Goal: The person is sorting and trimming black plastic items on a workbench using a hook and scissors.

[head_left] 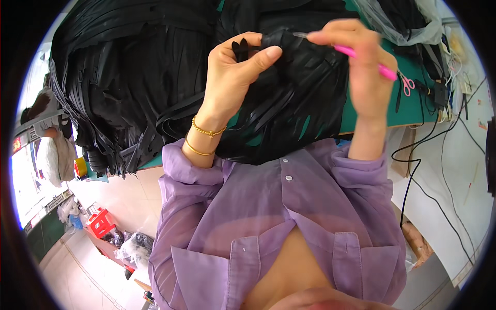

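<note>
The left hand (235, 64) is closed on a small piece of black strap (274, 40), the thumb pressing it against the curled fingers, with two short black ends poking up above the knuckles. The right hand (361, 67) is clamped around a pink-handled tool (361, 57), its thin metal tip pointing left and just meeting the top of the pinched strap (the hand is blurred, so the exact grip of each finger cannot be told). Both hands are raised close together above the near edge of the green worktop (408, 106), which is mostly buried under heaps of black strips (129, 77); a second mound lies directly behind and below the hands, spilling toward the near edge. Two gold bracelets (206, 137) sit on the left wrist, and loose purple sleeves (361, 170) cover both forearms. On the bare right part of the worktop lies a pair of pink-handled scissors (407, 83), well apart from the hands, with black cables (429, 134) trailing off the right edge. A clear plastic bag (398, 23) rests at the far right corner. Below the left edge a roll of yellow tape (80, 166) shows, and farther down on the floor stands a red crate (101, 223).
</note>
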`<state>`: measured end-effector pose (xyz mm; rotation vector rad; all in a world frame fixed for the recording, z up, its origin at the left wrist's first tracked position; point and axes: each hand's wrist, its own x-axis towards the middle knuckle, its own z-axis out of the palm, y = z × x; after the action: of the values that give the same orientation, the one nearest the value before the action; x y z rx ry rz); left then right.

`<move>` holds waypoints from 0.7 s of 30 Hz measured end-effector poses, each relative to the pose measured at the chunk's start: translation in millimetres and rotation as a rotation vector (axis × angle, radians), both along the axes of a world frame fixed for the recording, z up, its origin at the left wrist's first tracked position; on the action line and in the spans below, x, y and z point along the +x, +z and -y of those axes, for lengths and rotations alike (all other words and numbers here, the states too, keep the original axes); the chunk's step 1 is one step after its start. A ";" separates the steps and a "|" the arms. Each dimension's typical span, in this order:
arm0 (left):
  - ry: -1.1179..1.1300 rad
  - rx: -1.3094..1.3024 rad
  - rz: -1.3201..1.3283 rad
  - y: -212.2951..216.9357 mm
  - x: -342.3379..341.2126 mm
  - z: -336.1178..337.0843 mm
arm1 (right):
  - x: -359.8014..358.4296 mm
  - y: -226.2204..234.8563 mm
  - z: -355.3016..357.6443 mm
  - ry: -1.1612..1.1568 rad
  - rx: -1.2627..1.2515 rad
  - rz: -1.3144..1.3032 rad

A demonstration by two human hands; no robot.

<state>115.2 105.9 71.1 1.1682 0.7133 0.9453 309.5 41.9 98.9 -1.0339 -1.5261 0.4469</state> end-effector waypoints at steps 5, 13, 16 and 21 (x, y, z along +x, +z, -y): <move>-0.061 0.008 -0.121 0.5 -0.2 4.3 | 9.6 21.3 9.6 -0.194 -0.006 -0.139; 0.287 0.381 -0.239 0.1 9.2 3.3 | -16.6 -1.9 -5.1 -0.080 -0.353 -0.248; 0.291 0.483 -0.288 7.8 11.8 12.5 | -22.1 -5.7 -6.1 -0.084 -0.368 -0.335; 0.152 0.448 -0.320 11.9 15.8 17.2 | -16.8 -2.4 -2.9 0.052 -0.438 -0.394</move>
<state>131.0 88.7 83.0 1.7046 0.8819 1.0914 292.7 44.8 96.5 -1.1563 -1.1258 0.9922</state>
